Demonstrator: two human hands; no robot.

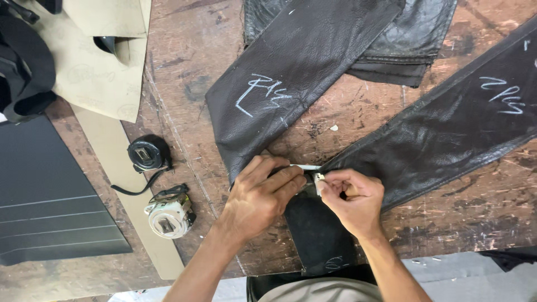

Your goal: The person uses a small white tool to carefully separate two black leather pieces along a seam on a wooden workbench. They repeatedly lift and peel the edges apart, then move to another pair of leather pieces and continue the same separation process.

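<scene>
Two long strips of dark brown leather lie on a worn wooden workbench (190,50), one strip (291,72) running up the middle and the other strip (453,123) stretching to the upper right; both carry white chalk marks. Their near ends meet over a third dark piece (319,229). My left hand (260,196) presses down on that junction, fingers curled over the leather. My right hand (352,198) pinches a small white object (319,180) against the leather edge; a thin white strip (306,166) shows just above my fingers.
A black tape measure (147,154) with a loose strap and a white tape measure (168,215) lie at the left. Tan paper patterns (100,72) and a dark grey board (45,196) cover the left side. More folded leather (414,39) sits at the top.
</scene>
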